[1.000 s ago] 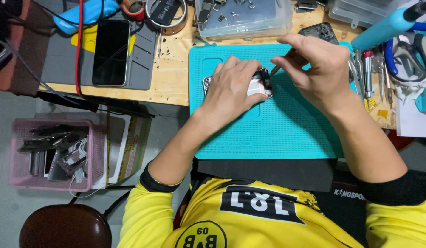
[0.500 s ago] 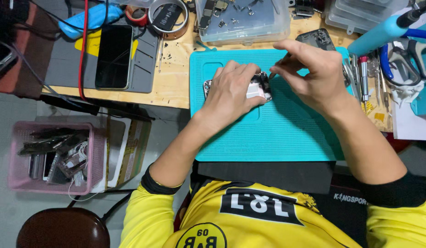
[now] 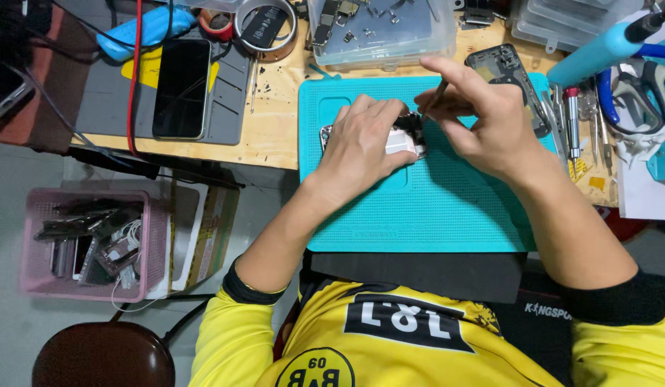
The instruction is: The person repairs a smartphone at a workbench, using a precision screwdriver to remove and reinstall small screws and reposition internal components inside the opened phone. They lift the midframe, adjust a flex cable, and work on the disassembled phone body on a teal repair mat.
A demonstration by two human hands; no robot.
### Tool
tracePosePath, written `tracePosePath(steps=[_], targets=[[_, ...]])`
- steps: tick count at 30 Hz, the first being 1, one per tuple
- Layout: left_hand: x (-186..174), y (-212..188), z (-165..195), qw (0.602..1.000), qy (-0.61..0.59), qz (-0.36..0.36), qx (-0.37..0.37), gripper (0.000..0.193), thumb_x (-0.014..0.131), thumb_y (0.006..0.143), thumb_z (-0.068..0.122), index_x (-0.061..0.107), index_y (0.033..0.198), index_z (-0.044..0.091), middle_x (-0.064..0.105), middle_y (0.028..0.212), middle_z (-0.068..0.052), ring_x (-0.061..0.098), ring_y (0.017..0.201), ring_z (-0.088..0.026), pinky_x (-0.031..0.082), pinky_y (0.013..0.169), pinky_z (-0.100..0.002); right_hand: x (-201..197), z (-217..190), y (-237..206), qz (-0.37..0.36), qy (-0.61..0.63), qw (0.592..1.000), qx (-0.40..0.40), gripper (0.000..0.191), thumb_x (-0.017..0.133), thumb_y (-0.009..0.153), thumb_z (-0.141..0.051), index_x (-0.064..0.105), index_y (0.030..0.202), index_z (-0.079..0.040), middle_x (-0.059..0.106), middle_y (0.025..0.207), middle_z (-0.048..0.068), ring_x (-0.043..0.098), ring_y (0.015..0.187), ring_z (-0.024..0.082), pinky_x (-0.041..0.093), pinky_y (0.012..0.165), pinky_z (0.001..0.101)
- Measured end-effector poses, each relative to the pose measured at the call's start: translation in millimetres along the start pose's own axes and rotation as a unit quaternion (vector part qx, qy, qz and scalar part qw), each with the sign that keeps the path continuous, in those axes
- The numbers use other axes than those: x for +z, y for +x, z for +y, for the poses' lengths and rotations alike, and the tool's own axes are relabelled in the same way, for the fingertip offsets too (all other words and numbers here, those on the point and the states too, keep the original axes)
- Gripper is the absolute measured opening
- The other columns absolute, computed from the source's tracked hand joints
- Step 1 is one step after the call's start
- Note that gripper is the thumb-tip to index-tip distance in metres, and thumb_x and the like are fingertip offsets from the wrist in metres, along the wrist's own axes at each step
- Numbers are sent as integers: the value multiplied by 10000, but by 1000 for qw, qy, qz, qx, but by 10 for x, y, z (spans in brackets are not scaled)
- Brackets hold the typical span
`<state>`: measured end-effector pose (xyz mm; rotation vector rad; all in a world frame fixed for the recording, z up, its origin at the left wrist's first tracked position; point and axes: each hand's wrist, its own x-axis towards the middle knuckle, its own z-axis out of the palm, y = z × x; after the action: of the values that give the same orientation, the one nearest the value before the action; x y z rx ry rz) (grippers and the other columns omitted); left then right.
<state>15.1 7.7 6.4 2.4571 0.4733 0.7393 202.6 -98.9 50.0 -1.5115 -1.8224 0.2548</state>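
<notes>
Head view: your left hand [image 3: 364, 140] is pinning a small, stiff, fragile opened phone [image 3: 404, 140] flat on the teal mat [image 3: 433, 208], grip closed over its edges, while your right hand [image 3: 483, 118] is pinching a thin tool [image 3: 436, 93].

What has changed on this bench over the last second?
Very little. The left hand still presses the opened phone onto the teal mat, and the right hand still pinches a thin tool at its top end. The view only drifted slightly. The dark phone on the grey mat and the clear box stayed put.
</notes>
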Motion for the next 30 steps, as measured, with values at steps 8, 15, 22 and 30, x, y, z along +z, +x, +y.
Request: tracePosePath(steps=[8, 15, 22, 30], targets=[[-13, -12, 8, 1000, -13, 2, -1, 541, 902, 715, 303, 636, 1134, 87, 708, 1033, -91, 600, 1032, -329, 448, 885, -466, 57, 69, -91, 5, 16, 1000, 12, 753, 728, 963, 103, 341, 1585, -73, 761, 1094, 172, 773, 1054, 242, 633, 896, 335], [-13, -29, 10, 1000, -12, 4, 0, 553, 905, 713, 312, 622, 1128, 81, 700, 1034, -95, 594, 1039, -334, 448, 884, -465, -42, 43, -91, 65, 54, 996, 39, 627, 646, 1025, 134, 322, 1552, 27, 764, 1060, 171, 771, 974, 197, 635, 892, 289], [15, -34, 18, 1000, -16, 17, 2, 558, 911, 700, 287, 618, 1132, 90, 694, 1051, -92, 594, 1050, -336, 446, 875, -466, -112, -2, -7, -2, 49, 996, 69, 139, 693, 1002, 79, 621, 1119, 56, 768, 1021, 138, 778, 979, 183, 631, 909, 300], [15, -41, 25, 1000, -18, 19, 2, 553, 910, 701, 278, 610, 1124, 85, 689, 1055, -94, 596, 1055, -333, 442, 867, -463, 16, -8, -82, 3, 12, 997, 71, 133, 702, 975, 63, 632, 1088, 61, 761, 1038, 144, 773, 1012, 208, 629, 894, 300]])
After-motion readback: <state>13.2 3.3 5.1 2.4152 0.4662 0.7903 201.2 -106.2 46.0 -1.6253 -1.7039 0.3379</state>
